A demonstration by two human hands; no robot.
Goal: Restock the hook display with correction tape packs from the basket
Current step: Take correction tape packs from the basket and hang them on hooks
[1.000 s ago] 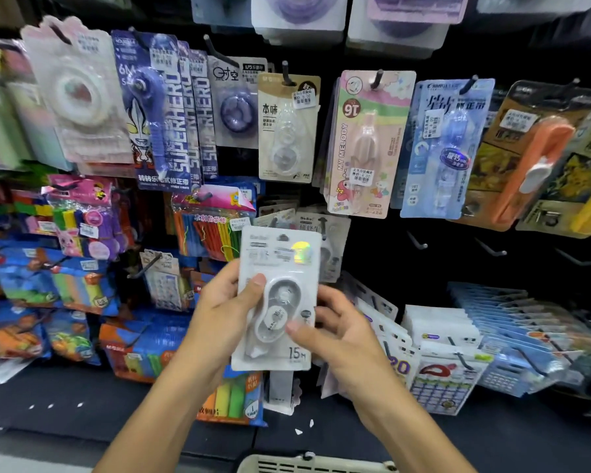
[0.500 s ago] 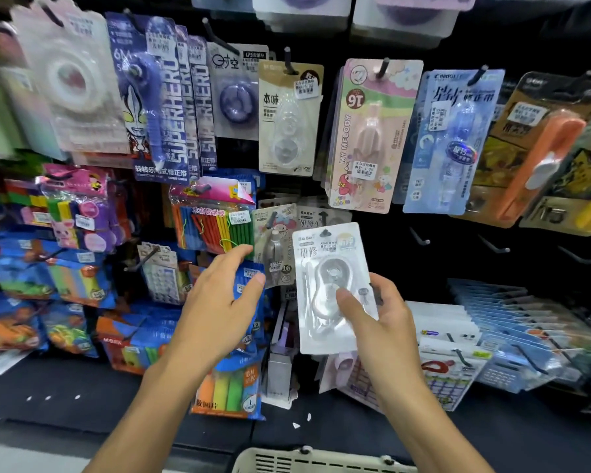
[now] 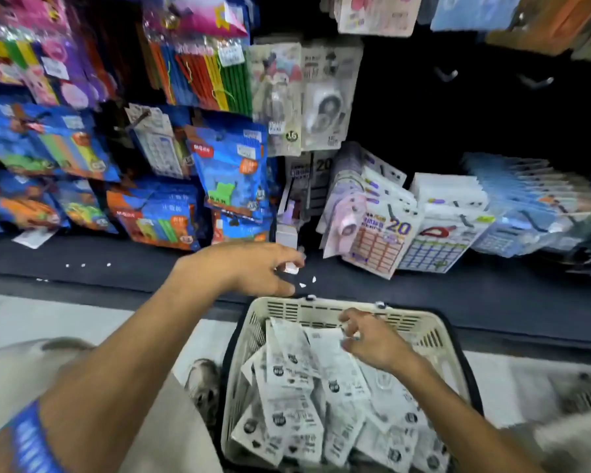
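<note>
**Right hand reaching into basket of packs**

Cream basket (image 3: 325, 310) at lower centre, full of white correction tape packs (image 3: 294, 397). Right hand (image 3: 372, 339) over the top packs, fingers curled, grip looks to pinch a pack edge; blurred, cannot tell. Left hand (image 3: 253, 268) hovers above basket rim, fingers loose, holding nothing. Hook display (image 3: 321, 97) upper centre.

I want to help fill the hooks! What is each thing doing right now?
Basket: on the floor, full of packs.
Correction tape packs: piled loosely in basket.
Right hand: reaching into basket, fingers on a pack.
Left hand: hovering above the basket rim, holding nothing.
Hung pack: on its hook.
</note>
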